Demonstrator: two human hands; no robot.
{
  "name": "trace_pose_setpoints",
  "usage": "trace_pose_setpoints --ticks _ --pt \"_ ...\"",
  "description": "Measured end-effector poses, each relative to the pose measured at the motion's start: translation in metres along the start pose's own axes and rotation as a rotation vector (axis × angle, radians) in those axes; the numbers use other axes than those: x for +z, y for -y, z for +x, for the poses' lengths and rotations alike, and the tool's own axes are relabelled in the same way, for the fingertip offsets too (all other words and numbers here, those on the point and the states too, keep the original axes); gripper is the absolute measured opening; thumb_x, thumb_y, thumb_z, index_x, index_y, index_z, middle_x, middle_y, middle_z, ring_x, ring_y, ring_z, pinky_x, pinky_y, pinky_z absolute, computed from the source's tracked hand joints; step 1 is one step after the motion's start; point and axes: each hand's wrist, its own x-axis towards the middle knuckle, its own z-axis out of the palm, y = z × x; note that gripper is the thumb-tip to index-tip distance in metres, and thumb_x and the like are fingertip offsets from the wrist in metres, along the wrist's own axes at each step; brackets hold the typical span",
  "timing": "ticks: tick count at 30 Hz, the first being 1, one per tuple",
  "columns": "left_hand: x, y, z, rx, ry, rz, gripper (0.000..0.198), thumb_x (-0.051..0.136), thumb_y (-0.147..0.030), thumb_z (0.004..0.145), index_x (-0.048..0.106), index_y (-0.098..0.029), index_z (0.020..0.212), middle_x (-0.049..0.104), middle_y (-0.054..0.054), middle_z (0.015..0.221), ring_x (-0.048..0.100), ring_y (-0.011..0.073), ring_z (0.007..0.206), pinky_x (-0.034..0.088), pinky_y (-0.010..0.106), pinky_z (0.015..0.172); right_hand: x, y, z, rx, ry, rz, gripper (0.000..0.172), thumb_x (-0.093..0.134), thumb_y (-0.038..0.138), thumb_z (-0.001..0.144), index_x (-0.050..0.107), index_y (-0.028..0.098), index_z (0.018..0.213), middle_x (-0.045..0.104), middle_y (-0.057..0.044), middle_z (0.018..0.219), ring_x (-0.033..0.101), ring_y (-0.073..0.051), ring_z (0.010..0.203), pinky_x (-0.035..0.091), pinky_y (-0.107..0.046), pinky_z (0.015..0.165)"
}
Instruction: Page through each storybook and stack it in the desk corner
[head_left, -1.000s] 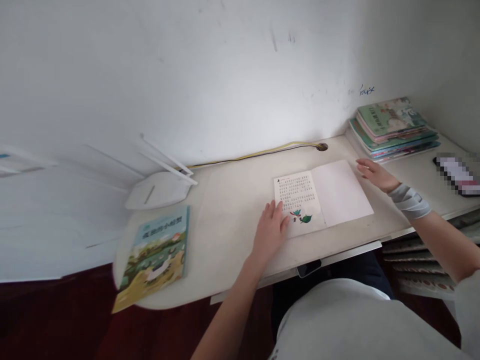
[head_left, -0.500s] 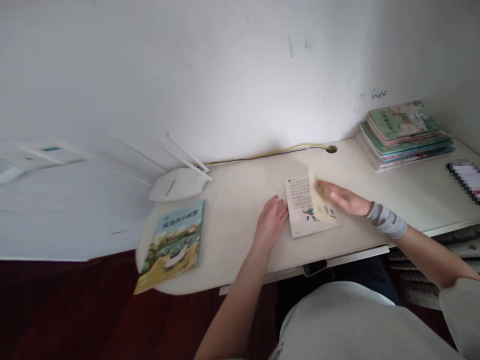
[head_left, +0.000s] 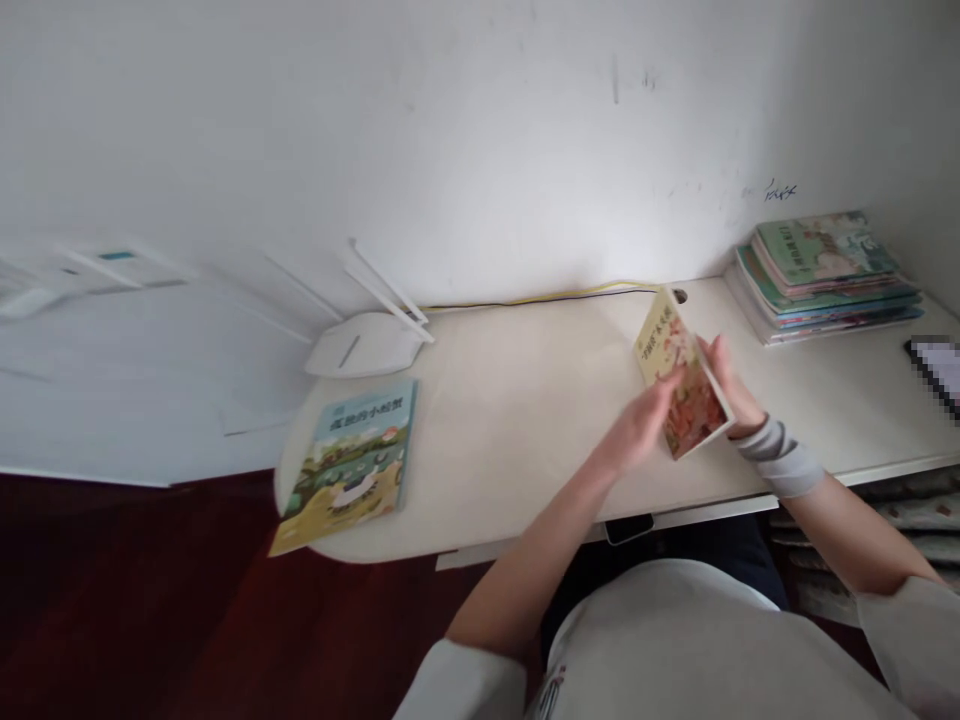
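Note:
A small picture book with a yellow and red cover is closed and tilted up on edge over the desk. My right hand supports it from behind, most of the fingers hidden by the book. Against the front cover lie the fingers of my left hand, slightly blurred, so the book is held between both hands. Farther left, a blue and yellow picture book lies flat, its lower corner jutting past the desk's rounded edge.
A white router with raised antennas stands at the desk's left back. Yellow and dark cables run along the wall to a hole. Stacked books and a phone are at right; a dark device sits below the front edge.
The small book lay open with its cover lifted by my right hand; now it is closed and raised on edge. My left hand has moved right onto its cover.

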Motion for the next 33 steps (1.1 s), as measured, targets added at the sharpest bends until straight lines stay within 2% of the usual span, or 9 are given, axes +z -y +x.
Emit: trace_pose_setpoints --ticks 2,4,7,10,13,15,19,23,33 --pt "0.021 0.000 0.000 0.070 0.166 0.334 0.067 0.025 -0.062 0.089 0.033 -0.023 0.142 0.027 0.009 0.151 0.019 0.0269 0.140 0.021 0.048 0.112 -0.029 0.006 -0.002 0.114 -0.065 0.194 0.069 0.022 0.067 0.086 0.027 0.027 0.142 0.050 -0.008 0.136 0.048 -0.026 0.123 0.043 -0.050 0.099" --pt "0.036 0.006 -0.002 0.064 0.226 0.609 0.069 0.030 -0.062 0.088 0.025 -0.023 0.145 0.020 0.011 0.153 0.011 0.0286 0.142 0.019 0.054 0.111 -0.060 0.002 -0.007 0.209 -0.121 0.277 0.065 0.048 0.057 0.081 0.031 0.031 0.138 0.052 -0.007 0.133 0.054 -0.026 0.117 0.045 -0.051 0.096" --pt "0.040 0.020 -0.008 -0.008 0.177 0.884 0.071 0.031 -0.059 0.089 0.017 -0.020 0.147 0.015 0.014 0.154 0.007 0.0320 0.142 0.019 0.060 0.108 -0.099 -0.022 -0.016 0.275 -0.141 0.183 0.073 0.069 0.038 0.066 0.038 0.033 0.133 0.051 -0.007 0.133 0.053 -0.026 0.118 0.043 -0.051 0.098" --pt "0.028 0.034 -0.012 -0.096 0.109 1.037 0.072 0.028 -0.057 0.091 0.015 -0.015 0.147 0.017 0.017 0.153 0.009 0.0323 0.141 0.021 0.059 0.108 -0.116 -0.044 -0.020 0.171 -0.313 -0.177 0.075 0.066 0.040 0.068 0.035 0.029 0.137 0.044 -0.010 0.139 0.044 -0.028 0.127 0.038 -0.053 0.102" --pt "0.015 0.044 -0.015 -0.202 0.043 1.136 0.071 0.025 -0.054 0.092 0.016 -0.010 0.146 0.018 0.019 0.152 0.010 0.0323 0.141 0.020 0.057 0.109 -0.100 -0.044 -0.017 -0.082 -0.361 -0.706 0.068 0.052 0.045 0.082 0.032 0.021 0.142 0.032 -0.014 0.147 0.028 -0.029 0.136 0.029 -0.053 0.107" --pt "0.012 0.049 -0.017 -0.244 0.026 1.176 0.070 0.023 -0.054 0.093 0.016 -0.009 0.146 0.016 0.018 0.153 0.010 0.0331 0.141 0.020 0.058 0.109 -0.075 -0.037 -0.011 -0.176 -0.190 -0.989 0.062 0.041 0.047 0.088 0.034 0.017 0.141 0.027 -0.016 0.150 0.021 -0.029 0.139 0.025 -0.053 0.108" --pt "0.011 0.058 -0.020 -0.234 0.053 1.231 0.069 0.021 -0.058 0.091 0.020 -0.017 0.147 0.017 0.013 0.154 0.011 0.0340 0.141 0.017 0.062 0.108 -0.032 -0.031 0.006 -0.131 0.233 -1.365 0.063 0.031 0.052 0.092 0.037 0.011 0.140 0.025 -0.020 0.150 0.018 -0.034 0.139 0.019 -0.061 0.106" --pt "0.008 0.065 -0.023 -0.214 0.063 1.258 0.069 0.020 -0.059 0.090 0.022 -0.019 0.146 0.018 0.011 0.154 0.013 0.0324 0.141 0.013 0.060 0.109 -0.032 -0.046 0.020 -0.138 0.365 -1.455 0.063 0.024 0.050 0.094 0.033 0.010 0.142 0.022 -0.020 0.151 0.017 -0.033 0.139 0.019 -0.060 0.106" --pt "0.006 0.065 -0.024 -0.165 0.015 1.220 0.067 0.026 -0.057 0.091 0.027 -0.018 0.145 0.022 0.012 0.152 0.016 0.0325 0.140 0.011 0.058 0.110 -0.058 -0.057 0.022 -0.134 0.296 -1.433 0.056 0.031 0.046 0.093 0.032 0.023 0.144 0.024 -0.012 0.152 0.020 -0.033 0.138 0.017 -0.059 0.106"
